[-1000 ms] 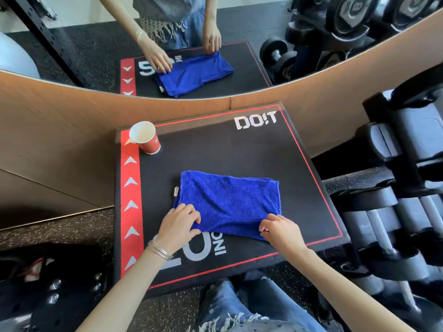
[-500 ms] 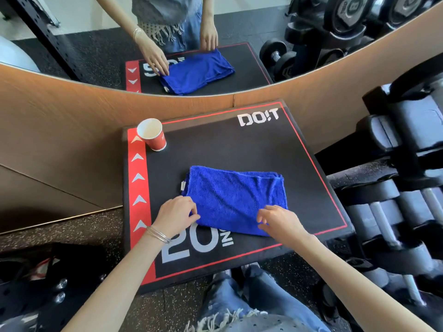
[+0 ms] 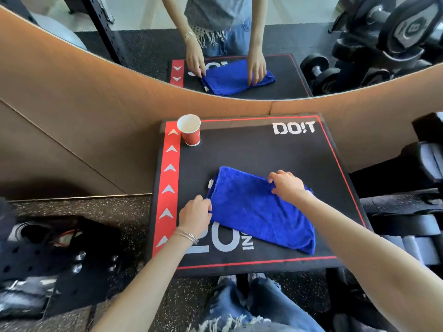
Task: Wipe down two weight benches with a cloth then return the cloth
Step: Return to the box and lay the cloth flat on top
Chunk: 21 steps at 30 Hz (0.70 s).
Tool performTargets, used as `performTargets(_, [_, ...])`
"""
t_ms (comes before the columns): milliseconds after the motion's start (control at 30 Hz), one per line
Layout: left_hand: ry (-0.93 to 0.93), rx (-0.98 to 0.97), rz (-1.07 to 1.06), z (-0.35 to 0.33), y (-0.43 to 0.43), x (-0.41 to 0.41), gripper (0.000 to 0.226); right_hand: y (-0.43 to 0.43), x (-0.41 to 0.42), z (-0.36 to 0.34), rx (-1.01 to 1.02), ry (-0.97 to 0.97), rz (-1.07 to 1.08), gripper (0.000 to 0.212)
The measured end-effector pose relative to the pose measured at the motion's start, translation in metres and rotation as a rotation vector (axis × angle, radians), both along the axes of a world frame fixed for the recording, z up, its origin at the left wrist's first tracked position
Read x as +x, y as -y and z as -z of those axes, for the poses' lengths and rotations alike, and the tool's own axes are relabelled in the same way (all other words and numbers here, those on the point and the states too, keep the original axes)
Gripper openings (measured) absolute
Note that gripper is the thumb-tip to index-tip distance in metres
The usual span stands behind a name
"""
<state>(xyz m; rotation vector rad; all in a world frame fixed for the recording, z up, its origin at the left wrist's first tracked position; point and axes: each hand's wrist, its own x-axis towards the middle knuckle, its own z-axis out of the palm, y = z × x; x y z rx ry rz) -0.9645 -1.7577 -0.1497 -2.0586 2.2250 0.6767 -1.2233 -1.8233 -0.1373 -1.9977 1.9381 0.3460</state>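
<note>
Shifts right hand (image 3: 286,185) from near edge to far edge of cloth (image 3: 259,212), 1 o'clock, fingers curled, pinching it. Keeps left hand (image 3: 195,218) pinching 9 o'clock edge. Reads as folding for return; wiping likely done. Lies mid box (image 3: 263,152), blue, plush, folded, now skewed; cup (image 3: 190,130) at 11.

Cloth (image 3: 259,209) — fuzzy terry, matt.

Folded blue terry cloth (image 3: 259,212), flat and skewed on the black pad's (image 3: 263,154) middle.
</note>
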Motion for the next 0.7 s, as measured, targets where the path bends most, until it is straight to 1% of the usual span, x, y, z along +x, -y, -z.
performTargets(33, [0.004,0.001,-0.026,0.0,0.0,0.0,0.014,0.004,0.0,0.0,0.024,-0.027,-0.018,0.027])
performTargets(100, [-0.004,0.029,-0.102,0.0,0.001,0.0,0.025,0.011,0.004,0.0,0.005,-0.097,-0.072,0.026])
performTargets(167, [-0.091,0.093,-0.213,0.0,0.003,-0.001,0.038,0.017,0.016,-0.002,-0.037,-0.12,-0.179,0.033])
performTargets(233, [-0.196,0.157,-0.309,0.001,0.005,-0.003,0.048,0.027,0.037,-0.004,-0.063,-0.077,-0.368,0.048])
performTargets(267, [-0.217,0.183,-0.34,0.002,0.007,-0.005,0.05,0.032,0.05,-0.005,-0.077,-0.064,-0.495,0.056])
performTargets(333, [-0.205,0.22,-0.38,0.001,0.011,-0.009,0.053,0.043,0.077,-0.005,-0.095,-0.08,-0.756,0.068])
performTargets(400, [-0.189,0.221,-0.389,0.001,0.015,-0.013,0.05,0.051,0.1,-0.003,-0.062,-0.137,-0.934,0.073])
performTargets(467, [-0.194,0.2,-0.351,-0.002,0.019,-0.016,0.036,0.056,0.112,0.001,-0.024,-0.197,-1.01,0.069])
performTargets(500, [-0.202,0.181,-0.341,-0.005,0.02,-0.017,0.027,0.058,0.114,0.003,-0.019,-0.211,-1.028,0.065])
performTargets(533, [-0.212,0.159,-0.339,-0.008,0.02,-0.017,0.022,0.058,0.114,0.004,-0.022,-0.209,-1.044,0.061])
performTargets(600, [-0.222,0.129,-0.32,-0.013,0.02,-0.021,0.036,0.059,0.108,0.003,-0.023,-0.162,-1.068,0.054])
performTargets(633, [-0.227,0.127,-0.311,-0.017,0.018,-0.023,0.04,0.059,0.104,0.001,-0.019,-0.14,-1.077,0.052])
performTargets(700, [-0.256,0.123,-0.324,-0.026,0.014,-0.03,0.036,0.06,0.093,-0.005,-0.023,-0.131,-1.099,0.049])
